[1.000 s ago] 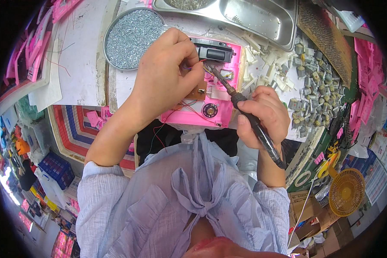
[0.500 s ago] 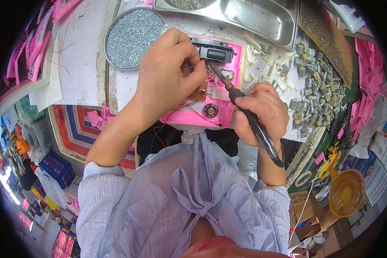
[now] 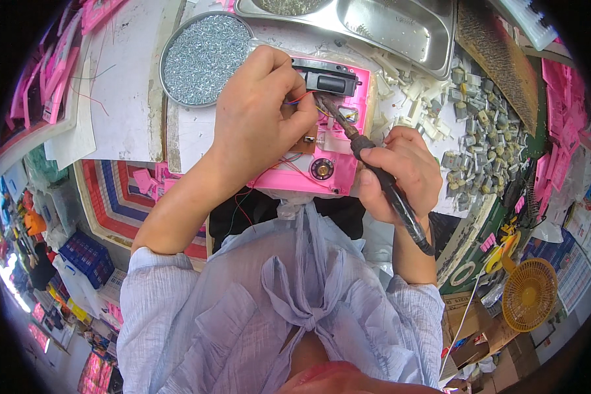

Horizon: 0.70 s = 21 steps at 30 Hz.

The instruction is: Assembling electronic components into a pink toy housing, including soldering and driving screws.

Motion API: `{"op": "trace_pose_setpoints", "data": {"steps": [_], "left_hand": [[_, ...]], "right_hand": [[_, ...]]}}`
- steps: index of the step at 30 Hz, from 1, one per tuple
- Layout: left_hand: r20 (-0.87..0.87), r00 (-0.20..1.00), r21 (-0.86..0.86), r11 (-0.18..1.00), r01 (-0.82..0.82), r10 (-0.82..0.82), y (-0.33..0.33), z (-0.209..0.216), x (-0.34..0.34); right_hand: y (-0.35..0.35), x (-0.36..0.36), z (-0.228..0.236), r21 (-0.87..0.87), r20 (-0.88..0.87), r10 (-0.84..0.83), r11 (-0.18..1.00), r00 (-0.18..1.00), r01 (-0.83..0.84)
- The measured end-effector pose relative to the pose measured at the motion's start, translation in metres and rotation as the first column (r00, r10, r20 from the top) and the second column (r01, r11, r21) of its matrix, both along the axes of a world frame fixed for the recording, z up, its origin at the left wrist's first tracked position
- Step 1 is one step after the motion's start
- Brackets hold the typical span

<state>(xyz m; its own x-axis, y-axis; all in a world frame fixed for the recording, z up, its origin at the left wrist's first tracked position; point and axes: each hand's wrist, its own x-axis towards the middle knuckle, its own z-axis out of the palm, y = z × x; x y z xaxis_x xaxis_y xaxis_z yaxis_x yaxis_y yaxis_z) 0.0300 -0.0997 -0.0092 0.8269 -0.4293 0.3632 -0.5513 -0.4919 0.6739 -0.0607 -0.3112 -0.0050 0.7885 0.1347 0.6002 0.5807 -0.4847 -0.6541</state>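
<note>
A pink plastic housing (image 3: 295,180) lies in front of me, with a black part (image 3: 329,83) across its far end and a small round speaker (image 3: 322,169) at its near end. Thin coloured wires (image 3: 300,99) run over it. My left hand (image 3: 261,108) pinches wires above the housing's left side and covers part of a brown circuit board (image 3: 305,143). A soldering iron (image 3: 387,184) with a black handle is gripped in my right hand (image 3: 404,174). Its tip reaches in among the wires just below the black part, close to my left fingertips.
A round metal tray (image 3: 203,59) of small screws stands at the far left, a steel compartment tray (image 3: 394,33) at the back. White plastic pieces (image 3: 414,98) and small grey motors (image 3: 482,125) are heaped on the right. A yellow fan (image 3: 530,294) stands at lower right.
Almost nothing differs. My left hand has shifted very slightly to the right, while the soldering iron stays at nearly the same spot.
</note>
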Motion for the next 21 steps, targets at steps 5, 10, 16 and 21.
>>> {"op": "trace_pose_setpoints", "data": {"steps": [5, 10, 16, 21], "left_hand": [[-0.018, 1.0, 0.001, 1.0, -0.006, 0.006, 0.0, 0.0, -0.001], [-0.021, 1.0, 0.006, 1.0, -0.008, 0.008, 0.0, 0.001, -0.001], [-0.023, 1.0, 0.005, 1.0, -0.012, 0.013, -0.001, 0.002, -0.001], [-0.015, 1.0, 0.021, 1.0, -0.014, 0.014, 0.0, 0.003, -0.001]], "right_hand": [[-0.001, -0.001, 0.001, -0.002, -0.003, 0.0, 1.0, 1.0, 0.0], [-0.005, -0.005, 0.005, -0.017, -0.017, 0.007, 1.0, 1.0, -0.008], [-0.008, -0.01, 0.012, -0.006, -0.04, 0.007, 1.0, 0.999, -0.007], [-0.015, -0.015, 0.015, 0.014, -0.043, -0.002, 1.0, 0.999, 0.003]]}}
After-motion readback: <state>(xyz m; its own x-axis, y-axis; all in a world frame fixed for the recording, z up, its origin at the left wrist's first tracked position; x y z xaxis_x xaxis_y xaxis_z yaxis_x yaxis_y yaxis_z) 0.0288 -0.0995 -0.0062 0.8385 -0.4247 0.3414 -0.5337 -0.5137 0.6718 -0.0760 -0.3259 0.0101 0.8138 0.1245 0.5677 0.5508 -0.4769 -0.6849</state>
